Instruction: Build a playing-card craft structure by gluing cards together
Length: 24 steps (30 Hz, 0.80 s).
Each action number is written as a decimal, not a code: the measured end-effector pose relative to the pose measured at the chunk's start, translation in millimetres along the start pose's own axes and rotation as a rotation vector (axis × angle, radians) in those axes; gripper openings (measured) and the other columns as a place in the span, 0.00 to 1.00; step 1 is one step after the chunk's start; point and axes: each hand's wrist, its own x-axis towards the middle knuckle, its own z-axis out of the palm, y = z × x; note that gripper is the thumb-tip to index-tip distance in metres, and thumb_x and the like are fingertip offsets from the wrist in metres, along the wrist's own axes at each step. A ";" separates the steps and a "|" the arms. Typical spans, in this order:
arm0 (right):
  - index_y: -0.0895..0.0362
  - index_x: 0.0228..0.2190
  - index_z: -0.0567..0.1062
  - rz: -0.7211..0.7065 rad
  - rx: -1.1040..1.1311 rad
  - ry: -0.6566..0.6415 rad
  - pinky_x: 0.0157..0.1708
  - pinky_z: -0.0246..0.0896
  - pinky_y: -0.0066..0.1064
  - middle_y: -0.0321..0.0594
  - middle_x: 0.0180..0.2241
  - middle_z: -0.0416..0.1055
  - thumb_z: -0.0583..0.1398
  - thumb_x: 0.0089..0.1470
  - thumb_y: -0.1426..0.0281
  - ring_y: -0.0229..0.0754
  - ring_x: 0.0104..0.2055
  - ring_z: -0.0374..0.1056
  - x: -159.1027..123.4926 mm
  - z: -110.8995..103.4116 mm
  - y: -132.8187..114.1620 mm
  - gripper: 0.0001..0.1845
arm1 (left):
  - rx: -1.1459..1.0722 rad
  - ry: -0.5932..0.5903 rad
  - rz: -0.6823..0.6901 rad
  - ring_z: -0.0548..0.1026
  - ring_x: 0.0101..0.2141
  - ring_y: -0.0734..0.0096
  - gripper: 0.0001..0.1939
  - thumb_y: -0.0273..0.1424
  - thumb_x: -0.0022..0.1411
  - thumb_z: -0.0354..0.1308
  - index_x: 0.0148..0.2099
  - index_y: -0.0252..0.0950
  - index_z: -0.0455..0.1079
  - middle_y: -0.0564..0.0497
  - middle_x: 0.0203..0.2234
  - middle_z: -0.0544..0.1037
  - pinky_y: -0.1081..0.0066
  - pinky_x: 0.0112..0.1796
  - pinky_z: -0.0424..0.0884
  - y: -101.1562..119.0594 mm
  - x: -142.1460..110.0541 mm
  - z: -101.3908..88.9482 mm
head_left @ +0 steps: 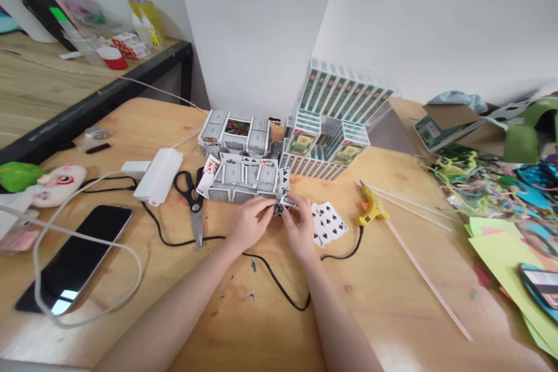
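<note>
My left hand (249, 222) and my right hand (300, 226) meet in front of a low box built of playing cards (244, 180). Both pinch a small folded playing card (282, 204) between their fingertips, right at the box's front right corner. A few loose spade cards (328, 222) lie flat just right of my right hand. A second card box (235, 132) stands behind the first, and a taller stepped card structure (332, 122) rises at the back.
Black-handled scissors (192, 200) lie left of the box. A yellow glue gun (370, 209) with its black cord (279, 285) and long glue sticks (425, 276) lies right. A phone (76, 256) and white adapter (157, 175) lie left, paper scraps (488, 186) far right.
</note>
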 end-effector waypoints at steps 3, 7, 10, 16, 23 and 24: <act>0.51 0.41 0.72 -0.131 -0.186 0.017 0.45 0.58 0.43 0.43 0.40 0.69 0.54 0.55 0.70 0.45 0.43 0.64 0.4 -4.6 -3.0 0.12 | 0.123 0.022 0.137 0.73 0.36 0.70 0.12 0.28 0.60 0.51 0.44 0.38 0.71 0.47 0.34 0.76 0.68 0.40 0.71 2.1 -2.3 -1.2; 0.51 0.38 0.74 -0.249 -0.335 0.069 0.45 0.56 0.45 0.41 0.37 0.72 0.56 0.53 0.71 0.46 0.41 0.64 0.3 -7.9 -3.9 0.11 | 0.160 0.073 0.190 0.72 0.36 0.70 0.11 0.27 0.60 0.50 0.44 0.38 0.71 0.48 0.33 0.74 0.68 0.40 0.70 5.1 -3.6 -1.4; 0.51 0.43 0.72 -0.253 -0.358 0.025 0.42 0.60 0.43 0.42 0.37 0.72 0.54 0.54 0.73 0.46 0.39 0.64 -2.5 -5.8 -4.7 0.15 | 0.167 0.097 0.188 0.72 0.36 0.70 0.09 0.28 0.60 0.51 0.40 0.37 0.71 0.48 0.32 0.74 0.68 0.39 0.70 6.3 -3.3 -1.4; 0.50 0.50 0.68 -0.257 -0.256 -0.071 0.46 0.63 0.40 0.44 0.43 0.70 0.50 0.56 0.74 0.44 0.45 0.66 -6.4 -2.7 -3.0 0.20 | 0.188 0.083 0.219 0.74 0.36 0.70 0.09 0.28 0.60 0.51 0.40 0.38 0.72 0.48 0.33 0.77 0.69 0.39 0.71 9.1 -3.3 0.3; 0.52 0.45 0.70 -0.206 -0.232 -0.100 0.46 0.64 0.40 0.45 0.41 0.71 0.50 0.56 0.73 0.44 0.44 0.68 -3.3 -5.2 3.6 0.17 | 0.273 0.042 0.155 0.76 0.32 0.70 0.12 0.27 0.58 0.50 0.41 0.38 0.73 0.49 0.33 0.80 0.72 0.36 0.72 5.0 -6.6 5.8; 0.53 0.44 0.71 -0.201 -0.227 -0.106 0.45 0.65 0.39 0.45 0.40 0.71 0.50 0.56 0.73 0.43 0.43 0.68 -2.9 -5.0 3.8 0.16 | 0.291 0.030 0.141 0.76 0.30 0.71 0.12 0.27 0.58 0.50 0.40 0.38 0.74 0.50 0.32 0.80 0.73 0.34 0.72 4.1 -7.1 6.4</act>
